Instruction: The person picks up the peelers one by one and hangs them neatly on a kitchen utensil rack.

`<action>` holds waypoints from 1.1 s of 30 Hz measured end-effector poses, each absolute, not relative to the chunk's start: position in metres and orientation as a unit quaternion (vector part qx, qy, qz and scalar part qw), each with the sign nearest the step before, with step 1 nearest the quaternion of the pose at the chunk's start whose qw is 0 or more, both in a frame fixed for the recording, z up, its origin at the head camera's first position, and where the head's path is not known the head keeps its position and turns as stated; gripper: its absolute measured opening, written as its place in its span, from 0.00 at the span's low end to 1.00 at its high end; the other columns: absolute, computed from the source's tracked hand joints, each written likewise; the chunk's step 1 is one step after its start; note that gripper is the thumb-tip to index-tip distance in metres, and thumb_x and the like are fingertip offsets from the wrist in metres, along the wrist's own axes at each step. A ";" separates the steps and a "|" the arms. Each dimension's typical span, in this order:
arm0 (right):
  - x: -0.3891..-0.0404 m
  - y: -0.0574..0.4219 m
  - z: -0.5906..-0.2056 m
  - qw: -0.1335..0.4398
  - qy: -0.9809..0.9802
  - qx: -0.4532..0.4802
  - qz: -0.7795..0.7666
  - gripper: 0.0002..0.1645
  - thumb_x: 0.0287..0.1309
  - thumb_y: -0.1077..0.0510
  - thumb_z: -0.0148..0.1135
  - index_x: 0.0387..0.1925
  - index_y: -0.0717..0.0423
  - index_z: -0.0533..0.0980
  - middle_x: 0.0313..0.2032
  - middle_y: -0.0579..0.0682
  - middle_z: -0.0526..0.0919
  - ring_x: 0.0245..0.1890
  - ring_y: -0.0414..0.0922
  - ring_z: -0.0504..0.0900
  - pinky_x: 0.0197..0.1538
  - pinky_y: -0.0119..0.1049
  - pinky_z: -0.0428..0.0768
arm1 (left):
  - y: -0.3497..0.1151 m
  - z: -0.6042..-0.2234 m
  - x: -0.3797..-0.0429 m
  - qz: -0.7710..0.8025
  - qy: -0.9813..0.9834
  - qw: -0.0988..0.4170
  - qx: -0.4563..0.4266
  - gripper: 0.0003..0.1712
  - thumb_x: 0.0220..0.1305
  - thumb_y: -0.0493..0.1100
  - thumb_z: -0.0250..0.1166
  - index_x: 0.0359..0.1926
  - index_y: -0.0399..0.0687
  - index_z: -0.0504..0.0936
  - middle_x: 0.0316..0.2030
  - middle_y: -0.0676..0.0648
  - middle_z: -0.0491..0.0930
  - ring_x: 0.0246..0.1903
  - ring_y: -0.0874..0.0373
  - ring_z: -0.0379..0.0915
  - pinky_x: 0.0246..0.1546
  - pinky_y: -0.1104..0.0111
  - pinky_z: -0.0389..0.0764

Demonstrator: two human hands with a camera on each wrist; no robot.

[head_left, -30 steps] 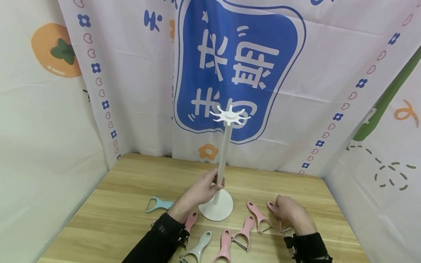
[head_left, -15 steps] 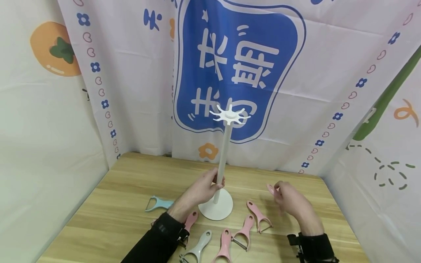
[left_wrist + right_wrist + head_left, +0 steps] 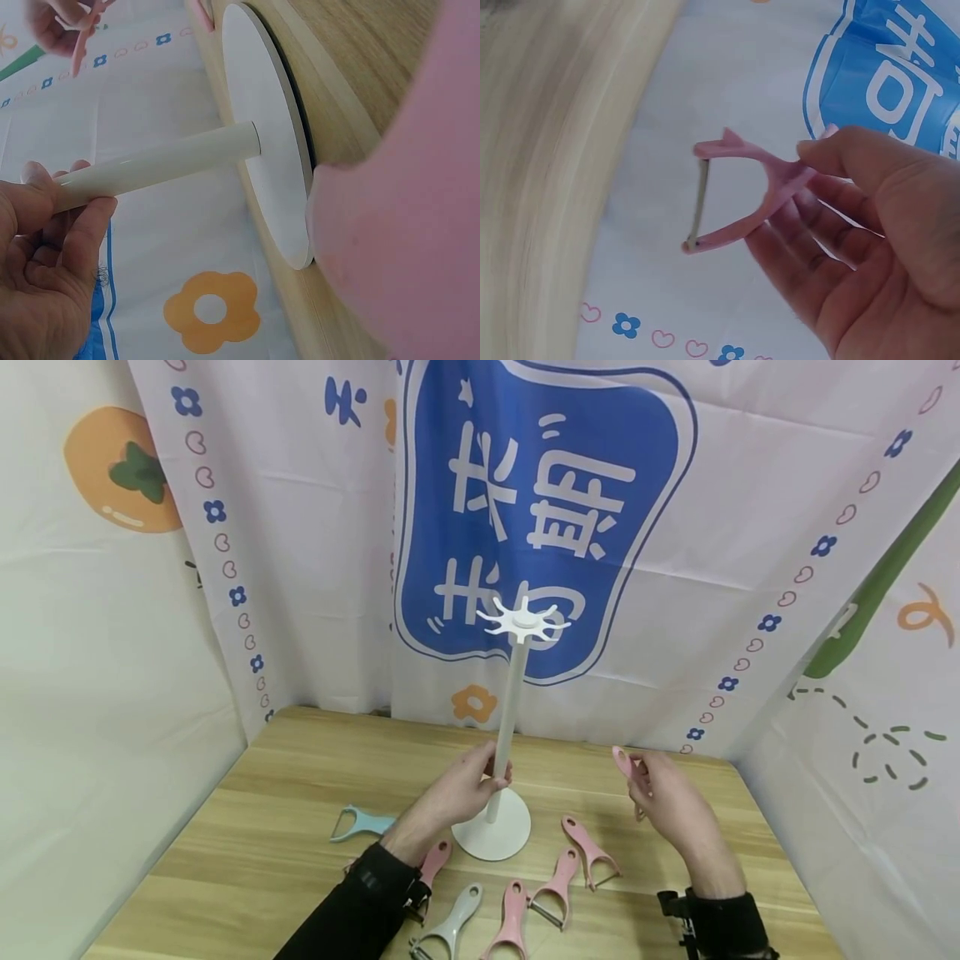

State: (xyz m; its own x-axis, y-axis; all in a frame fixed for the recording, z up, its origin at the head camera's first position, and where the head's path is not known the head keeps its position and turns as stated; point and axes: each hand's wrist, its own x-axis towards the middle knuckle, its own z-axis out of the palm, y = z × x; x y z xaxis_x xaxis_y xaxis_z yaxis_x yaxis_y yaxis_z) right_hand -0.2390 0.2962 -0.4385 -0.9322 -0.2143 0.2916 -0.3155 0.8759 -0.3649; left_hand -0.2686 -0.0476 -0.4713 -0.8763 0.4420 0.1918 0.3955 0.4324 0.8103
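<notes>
A white stand [image 3: 510, 710] with a round base and a crown of hooks on top stands upright on the table. My left hand [image 3: 468, 781] grips its pole low down, thumb and fingers round it in the left wrist view [image 3: 56, 262]. Right of the stand, my right hand [image 3: 667, 793] holds a pink peeler [image 3: 780, 180] raised over the table. Thumb and fingers pinch its handle, and the blade end points away from the palm in the right wrist view. The hooks [image 3: 523, 620] carry nothing.
Several peelers lie in front of the stand: pink peelers [image 3: 588, 847] [image 3: 558, 881] [image 3: 513, 914], a grey peeler [image 3: 457, 918], and a blue peeler [image 3: 363, 823] at the left. Another pink peeler [image 3: 437, 862] is partly behind the left sleeve. Printed cloth [image 3: 337, 610] hangs behind the wooden table [image 3: 300, 777].
My right hand has picked the pink peeler off the table at the right and lifted it up and back. The left hand has stayed on the pole.
</notes>
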 end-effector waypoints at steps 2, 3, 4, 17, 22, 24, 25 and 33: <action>-0.237 0.296 -0.437 0.139 -0.959 0.141 0.204 0.23 0.68 0.62 0.63 0.62 0.65 0.73 0.41 0.53 0.80 0.37 0.45 0.81 0.41 0.46 0.85 | -0.048 -0.472 -0.269 0.471 0.846 0.025 0.248 0.08 0.73 0.40 0.63 0.49 0.54 0.75 0.41 0.56 0.80 0.46 0.61 0.79 0.49 0.64 0.83; -0.236 0.295 -0.436 0.148 -0.958 0.141 0.204 0.24 0.68 0.62 0.64 0.63 0.66 0.73 0.41 0.53 0.80 0.37 0.46 0.80 0.39 0.44 0.84 | -0.048 -0.472 -0.269 0.471 0.846 0.025 0.248 0.08 0.73 0.40 0.63 0.49 0.54 0.75 0.41 0.56 0.80 0.46 0.61 0.79 0.49 0.64 0.83; -0.236 0.294 -0.436 0.154 -0.957 0.141 0.203 0.25 0.67 0.62 0.64 0.63 0.66 0.73 0.41 0.54 0.79 0.37 0.46 0.80 0.39 0.44 0.85 | -0.048 -0.472 -0.269 0.471 0.846 0.024 0.250 0.08 0.73 0.40 0.63 0.49 0.54 0.75 0.41 0.55 0.80 0.46 0.61 0.79 0.49 0.64 0.83; -0.230 0.289 -0.424 0.276 -0.925 0.153 0.210 0.24 0.66 0.62 0.65 0.62 0.65 0.75 0.45 0.53 0.79 0.40 0.45 0.79 0.37 0.43 0.85 | -0.048 -0.471 -0.268 0.473 0.844 0.021 0.251 0.08 0.73 0.40 0.63 0.50 0.51 0.76 0.41 0.55 0.80 0.46 0.61 0.79 0.49 0.62 0.83; -0.226 0.286 -0.419 0.318 -0.911 0.157 0.211 0.24 0.65 0.63 0.66 0.62 0.64 0.76 0.45 0.52 0.79 0.39 0.44 0.77 0.34 0.43 0.83 | -0.048 -0.472 -0.269 0.472 0.844 0.022 0.252 0.08 0.72 0.40 0.63 0.49 0.53 0.75 0.41 0.55 0.80 0.46 0.61 0.79 0.49 0.62 0.83; -0.225 0.286 -0.417 0.330 -0.906 0.157 0.213 0.24 0.65 0.63 0.66 0.62 0.64 0.76 0.46 0.52 0.79 0.40 0.44 0.77 0.34 0.43 0.82 | -0.048 -0.472 -0.269 0.471 0.845 0.021 0.253 0.08 0.72 0.40 0.63 0.49 0.53 0.75 0.41 0.55 0.80 0.46 0.61 0.79 0.49 0.62 0.83; -0.224 0.285 -0.416 0.335 -0.905 0.156 0.213 0.25 0.65 0.63 0.66 0.62 0.63 0.76 0.46 0.52 0.79 0.40 0.44 0.77 0.34 0.41 0.82 | -0.047 -0.472 -0.269 0.470 0.845 0.021 0.252 0.08 0.72 0.40 0.63 0.49 0.53 0.75 0.41 0.55 0.80 0.46 0.61 0.79 0.49 0.62 0.83; -0.218 0.280 -0.407 0.353 -0.891 0.164 0.234 0.26 0.66 0.62 0.67 0.64 0.63 0.76 0.47 0.52 0.79 0.41 0.43 0.79 0.35 0.25 0.78 | -0.048 -0.472 -0.269 0.472 0.844 0.019 0.253 0.09 0.72 0.38 0.64 0.51 0.48 0.77 0.41 0.55 0.80 0.46 0.61 0.79 0.49 0.62 0.83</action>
